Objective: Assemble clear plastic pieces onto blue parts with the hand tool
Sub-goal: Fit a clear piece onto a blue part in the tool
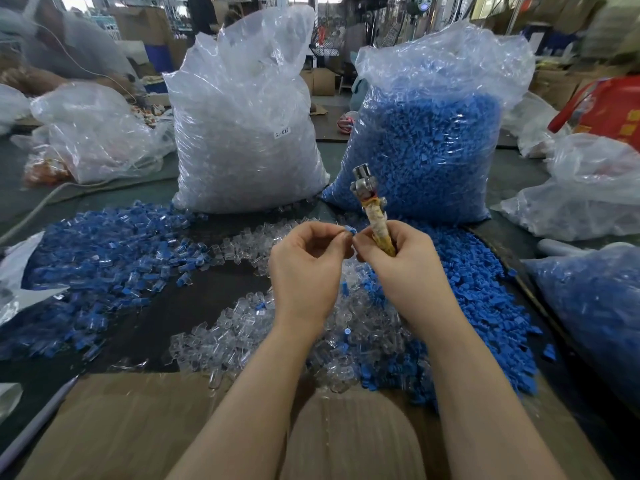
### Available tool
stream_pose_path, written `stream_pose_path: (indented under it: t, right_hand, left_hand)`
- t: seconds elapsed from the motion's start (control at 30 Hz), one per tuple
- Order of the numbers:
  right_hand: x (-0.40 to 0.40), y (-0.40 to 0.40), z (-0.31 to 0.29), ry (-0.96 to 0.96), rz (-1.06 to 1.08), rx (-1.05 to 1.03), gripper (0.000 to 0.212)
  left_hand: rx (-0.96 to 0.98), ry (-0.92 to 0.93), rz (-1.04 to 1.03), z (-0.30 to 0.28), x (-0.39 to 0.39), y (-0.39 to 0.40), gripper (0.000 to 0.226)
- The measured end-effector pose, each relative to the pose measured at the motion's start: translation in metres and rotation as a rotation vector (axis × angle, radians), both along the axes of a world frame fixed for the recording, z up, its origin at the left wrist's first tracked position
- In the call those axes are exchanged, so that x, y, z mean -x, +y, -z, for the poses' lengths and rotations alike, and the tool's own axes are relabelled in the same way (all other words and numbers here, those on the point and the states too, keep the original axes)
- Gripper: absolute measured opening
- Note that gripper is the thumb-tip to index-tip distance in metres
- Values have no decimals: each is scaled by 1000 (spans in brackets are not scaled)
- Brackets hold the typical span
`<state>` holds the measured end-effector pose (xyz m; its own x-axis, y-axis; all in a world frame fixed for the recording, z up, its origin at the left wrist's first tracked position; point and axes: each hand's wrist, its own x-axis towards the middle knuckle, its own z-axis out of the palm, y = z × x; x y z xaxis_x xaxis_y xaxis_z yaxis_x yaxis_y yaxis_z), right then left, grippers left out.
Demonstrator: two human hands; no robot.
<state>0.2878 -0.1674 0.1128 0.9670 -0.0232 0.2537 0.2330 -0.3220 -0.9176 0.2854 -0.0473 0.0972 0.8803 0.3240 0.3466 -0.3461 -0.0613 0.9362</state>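
A crowded workshop stretches behind a dark worktable (194, 299) heaped with small parts. Two big clear sacks stand at the back: the sack of clear pieces (242, 133) on the left, the sack of blue parts (426, 143) on the right. In front, a spread of joined pieces (104, 258) lies to the left, loose blue parts (485, 296) to the right, and loose clear pieces (242, 327) between, under the wrists. The right hand (401, 268) grips the hand tool (372, 209) by its wrapped handle, metal head up. The left hand (308, 271) pinches a small blue part (350, 231) at its fingertips, just beside the tool. The part looks light, stiff and slick, so a pinch on its flat sides should hold best.
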Motion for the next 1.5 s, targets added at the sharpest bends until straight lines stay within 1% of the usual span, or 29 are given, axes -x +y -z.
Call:
stream_pose_path:
  t: [0.2,0.27,0.33,0.53,0.67,0.87,1.0,1.17,1.23,1.37,1.43,1.5]
  right_hand:
    - [-1,-18,1,149,-155,142,18]
    - [-1,-21,1,179,-189,185,15]
    - [-1,-22,2,191,-220,205,17]
    - [1,-20,1,171,-263,237,22]
    - [5,-17,-3,180,-286,258,37]
    - [0,-20,3,153,-290,330,23]
    - [0,-18,5,114,-248,403,12]
    - [0,-12,6,54,-199,440,10]
    - [-1,-12,6,53,-198,444,8]
    - [-2,-12,7,81,-213,455,10]
    - [-3,-13,8,101,-214,460,13]
    - [-4,-16,10,117,-190,500,18]
  left_hand:
    - [333,71,103,-6,-3,9,11]
    - [392,74,122,-8,-4,12,10]
    - [417,68,132,-9,-4,13,10]
    - [400,49,155,-9,-4,16,10]
    - [392,47,153,-8,-4,15,8]
    - [412,60,147,-7,-5,14,7]
    - [433,68,139,-7,-6,13,9]
    - [444,67,117,-10,-7,13,11]
    - [437,68,111,-10,-6,13,10]
    - [435,99,118,-10,-7,14,7]
    - [413,130,128,-10,-7,18,6]
    - [339,155,119,-10,-8,30,7]
